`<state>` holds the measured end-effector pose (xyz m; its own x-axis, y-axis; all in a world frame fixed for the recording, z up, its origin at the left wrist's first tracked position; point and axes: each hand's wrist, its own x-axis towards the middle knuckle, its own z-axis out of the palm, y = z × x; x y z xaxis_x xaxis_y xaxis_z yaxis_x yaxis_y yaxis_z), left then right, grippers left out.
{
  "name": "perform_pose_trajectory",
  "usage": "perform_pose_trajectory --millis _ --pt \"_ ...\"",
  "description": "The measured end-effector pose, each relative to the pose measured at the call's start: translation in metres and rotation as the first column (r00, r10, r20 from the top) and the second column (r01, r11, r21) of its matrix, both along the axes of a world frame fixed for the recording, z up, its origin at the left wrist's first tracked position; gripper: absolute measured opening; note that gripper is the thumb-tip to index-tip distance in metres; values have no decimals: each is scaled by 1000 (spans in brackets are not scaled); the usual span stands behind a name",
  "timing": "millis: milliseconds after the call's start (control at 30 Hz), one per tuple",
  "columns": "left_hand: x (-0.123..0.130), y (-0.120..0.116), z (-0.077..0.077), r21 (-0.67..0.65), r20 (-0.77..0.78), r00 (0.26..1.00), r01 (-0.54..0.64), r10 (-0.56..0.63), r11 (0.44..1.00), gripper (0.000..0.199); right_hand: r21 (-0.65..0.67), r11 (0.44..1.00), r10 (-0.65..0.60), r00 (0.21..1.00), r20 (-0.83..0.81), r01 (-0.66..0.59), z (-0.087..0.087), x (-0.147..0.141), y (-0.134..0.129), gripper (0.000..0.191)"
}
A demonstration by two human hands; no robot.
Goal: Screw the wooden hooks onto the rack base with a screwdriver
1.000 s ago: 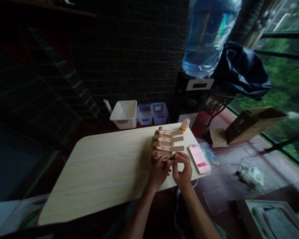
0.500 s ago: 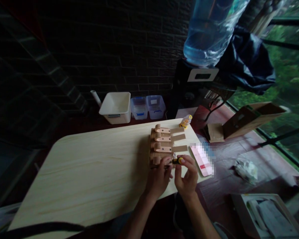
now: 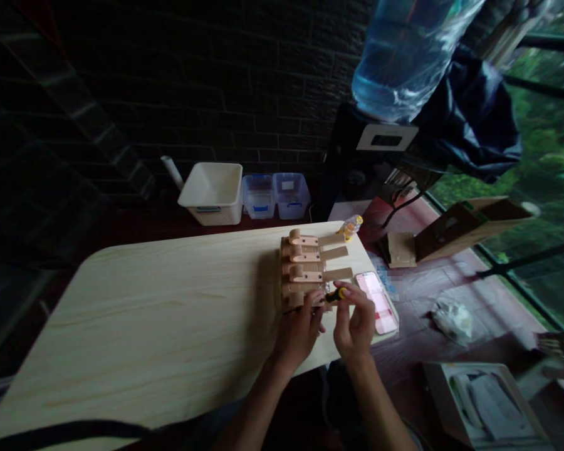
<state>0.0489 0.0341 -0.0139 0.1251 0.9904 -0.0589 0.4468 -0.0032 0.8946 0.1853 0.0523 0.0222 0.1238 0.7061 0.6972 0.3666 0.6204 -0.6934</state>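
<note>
A tan box-like assembly [image 3: 286, 274] stands near the table's right end. Curled strips with dark screw heads run across its top, and several flat strips stick out to the right. My left hand [image 3: 297, 335] is closed at its near end, fingertips pressed on the nearest piece; exactly what they pinch is partly hidden. In my right hand [image 3: 357, 321], thumb and fingers grip the yellow end of a short black-and-yellow screwdriver [image 3: 333, 295]. The screwdriver lies nearly level and points left at my left fingertips, which cover its tip.
A phone [image 3: 376, 302] with a lit screen lies right of the assembly. Behind it stands a small clear bottle [image 3: 351, 227] with yellow parts. The pale wooden table [image 3: 160, 326] reaches far left. Beyond its back edge are a white bin [image 3: 219, 215], two clear boxes and a water dispenser [image 3: 385, 136].
The camera view has shifted slightly. The screwdriver's yellow end now sits a little higher and the tool slants more. Both hands keep nearly the same place at the assembly's near end.
</note>
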Motion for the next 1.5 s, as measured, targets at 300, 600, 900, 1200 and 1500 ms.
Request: perform_pose_trajectory --millis 300,600,900,1200,1500 --pt "5 8 6 35 -103 994 -18 21 999 37 -412 889 329 903 275 -199 76 35 30 11" --pt "3 10 9 -44 -75 997 3 -6 999 39 -445 886 338 836 432 -128 91 37 11 29" --pt "0 12 10 -72 -85 996 9 -16 997 42 -412 903 306 859 411 -125 86 37 14 16" --pt "-2 11 18 -121 -113 993 18 -31 992 44 -549 806 445 838 316 -221 90 40 3 39" --pt "-3 12 13 -126 -127 990 38 -54 991 42 -529 815 440 847 299 -237 86 41 7 23"
